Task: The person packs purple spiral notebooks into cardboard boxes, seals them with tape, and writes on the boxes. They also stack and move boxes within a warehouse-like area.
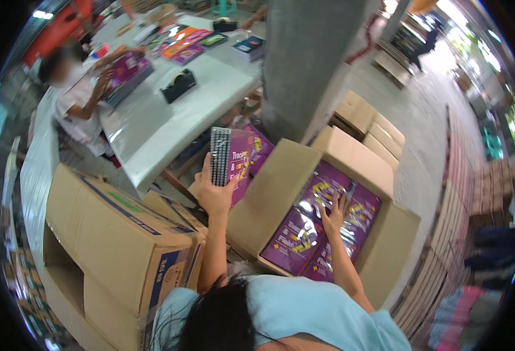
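My left hand [213,196] grips a plastic-wrapped pack of spiral-bound notebooks [240,158] with purple covers, held up left of an open cardboard box [276,184]. The black coil spines face left. Inside the box lie purple notebook packs [295,237] in shiny wrap, side by side. My right hand [334,217] is over these packs with its fingers spread, seemingly resting on them; it holds nothing. Just behind the raised pack, another purple pack [261,149] is partly hidden.
A large cardboard box [117,234] stands at my left. A white table [152,140] bears colourful notebooks [187,44] and a black tape dispenser [178,85]; a person [79,93] handles purple notebooks there. A concrete pillar [304,58] rises ahead, with closed boxes [371,126] beside it.
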